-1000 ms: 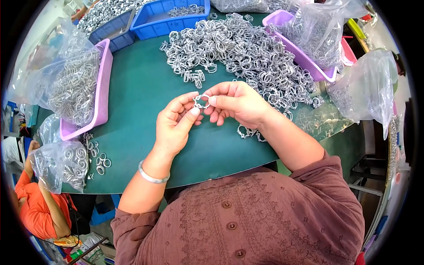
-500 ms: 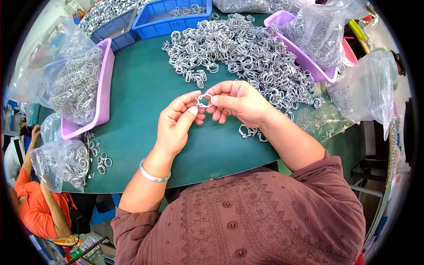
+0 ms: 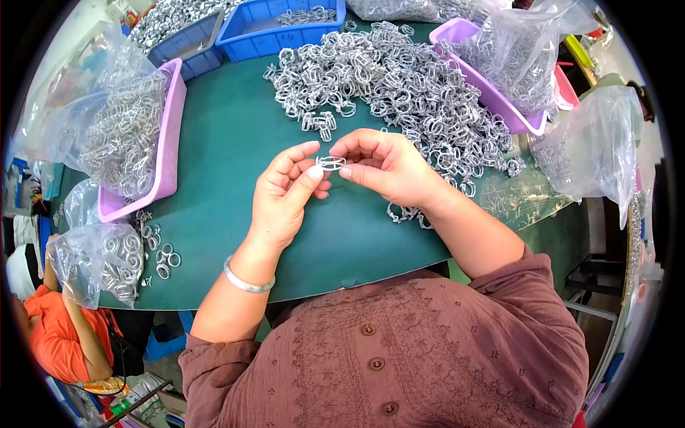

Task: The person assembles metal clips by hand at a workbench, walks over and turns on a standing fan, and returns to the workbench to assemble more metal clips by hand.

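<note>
A small silver openwork metal ring [image 3: 330,163] is held up over the table between my two hands, its side with long slots showing. My left hand [image 3: 285,189] pinches its left end between thumb and fingers. At the right end, the thumb and curled fingertips of my right hand [image 3: 389,164] close on it. Just beyond my hands lie a few similar silver pieces [image 3: 319,125], in front of a large heap of silver metal rings [image 3: 385,78]. Several more rings [image 3: 408,214] lie beneath my right forearm, partly hidden by it.
Purple baskets with bagged metal pieces stand left [image 3: 168,143] and right [image 3: 492,96]. A blue bin [image 3: 278,39] sits at the back of the green table [image 3: 221,185]. At left lie a plastic bag [image 3: 78,264] and loose rings [image 3: 164,262]. Someone in orange [image 3: 61,335] sits at lower left.
The ring has turned from showing its round opening to showing its slotted side. The fingers of both hands have shifted slightly around it; the heap looks the same.
</note>
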`<control>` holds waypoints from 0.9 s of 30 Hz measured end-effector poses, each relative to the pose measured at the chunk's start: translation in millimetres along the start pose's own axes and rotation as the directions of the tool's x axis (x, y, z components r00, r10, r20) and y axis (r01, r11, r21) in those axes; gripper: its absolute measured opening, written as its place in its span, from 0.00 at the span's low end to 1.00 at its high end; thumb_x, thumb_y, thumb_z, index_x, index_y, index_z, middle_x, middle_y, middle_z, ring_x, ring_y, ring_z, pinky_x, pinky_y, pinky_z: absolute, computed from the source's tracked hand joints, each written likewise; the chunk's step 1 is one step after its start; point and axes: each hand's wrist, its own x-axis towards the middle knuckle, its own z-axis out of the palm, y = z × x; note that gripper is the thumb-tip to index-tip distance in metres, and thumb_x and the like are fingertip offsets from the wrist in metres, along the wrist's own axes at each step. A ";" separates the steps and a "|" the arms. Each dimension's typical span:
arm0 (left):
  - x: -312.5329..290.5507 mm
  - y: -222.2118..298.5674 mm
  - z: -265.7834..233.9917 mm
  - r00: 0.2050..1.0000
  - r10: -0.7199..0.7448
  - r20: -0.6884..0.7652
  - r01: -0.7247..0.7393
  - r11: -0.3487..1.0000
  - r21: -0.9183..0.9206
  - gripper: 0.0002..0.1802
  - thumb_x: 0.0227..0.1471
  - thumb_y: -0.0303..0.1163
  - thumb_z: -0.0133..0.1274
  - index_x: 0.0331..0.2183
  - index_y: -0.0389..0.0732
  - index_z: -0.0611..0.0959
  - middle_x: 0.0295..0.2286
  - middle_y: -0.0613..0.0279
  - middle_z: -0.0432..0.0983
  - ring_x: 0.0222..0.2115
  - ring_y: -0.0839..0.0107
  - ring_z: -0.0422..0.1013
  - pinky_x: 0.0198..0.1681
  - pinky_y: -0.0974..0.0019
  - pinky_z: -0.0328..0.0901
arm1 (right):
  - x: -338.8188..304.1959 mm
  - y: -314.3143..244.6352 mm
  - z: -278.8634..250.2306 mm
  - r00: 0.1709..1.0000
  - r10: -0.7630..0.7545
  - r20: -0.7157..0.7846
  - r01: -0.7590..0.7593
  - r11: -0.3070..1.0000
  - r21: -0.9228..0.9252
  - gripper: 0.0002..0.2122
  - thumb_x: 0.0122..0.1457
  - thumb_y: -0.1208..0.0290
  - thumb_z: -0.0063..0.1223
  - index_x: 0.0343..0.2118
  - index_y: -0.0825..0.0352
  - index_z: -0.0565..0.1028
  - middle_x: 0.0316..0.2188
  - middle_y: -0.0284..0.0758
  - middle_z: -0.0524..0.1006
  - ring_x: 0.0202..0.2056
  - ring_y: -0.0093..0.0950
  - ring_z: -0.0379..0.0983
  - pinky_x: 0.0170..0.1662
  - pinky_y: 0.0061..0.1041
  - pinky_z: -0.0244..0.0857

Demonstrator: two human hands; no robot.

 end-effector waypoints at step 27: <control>0.1 -5.4 1.2 0.984 0.144 0.105 -0.145 0.989 0.005 0.18 0.46 0.19 0.50 0.42 0.35 0.70 0.35 0.61 0.72 0.37 0.75 0.68 0.39 0.72 0.66 | 1.7 6.1 2.0 0.946 -0.315 -0.073 0.303 0.942 -0.143 0.20 0.44 0.86 0.51 0.43 0.69 0.68 0.32 0.34 0.72 0.33 0.21 0.70 0.37 0.20 0.65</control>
